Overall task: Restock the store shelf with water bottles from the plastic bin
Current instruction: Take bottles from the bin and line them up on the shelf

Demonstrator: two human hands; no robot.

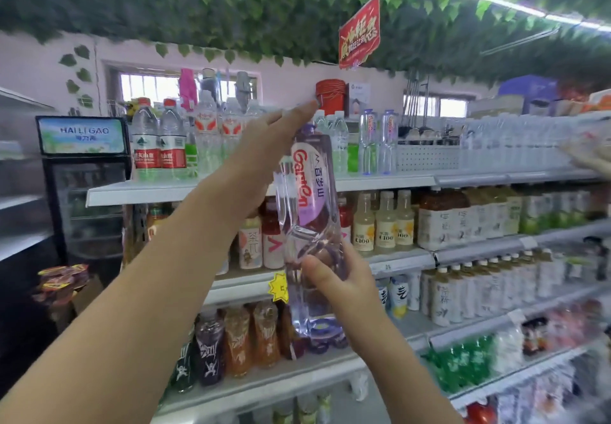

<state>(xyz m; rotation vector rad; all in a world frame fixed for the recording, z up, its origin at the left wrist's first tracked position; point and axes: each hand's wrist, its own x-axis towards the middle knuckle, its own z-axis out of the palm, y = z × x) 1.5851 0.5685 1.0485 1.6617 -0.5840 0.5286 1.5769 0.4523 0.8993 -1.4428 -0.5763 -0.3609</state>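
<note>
Forearms from the bottom of frame hold the water bottle tilted at frame centre, in front of the top shelf. It could clip that edge or topple the standing bottles there (only one hand truly grips). Right hand wraps thumb and fingers round its lower body; left hand lies straight-fingered, flat against its upper side.

Clear purple-labelled water bottle upright before the shelf.
</note>
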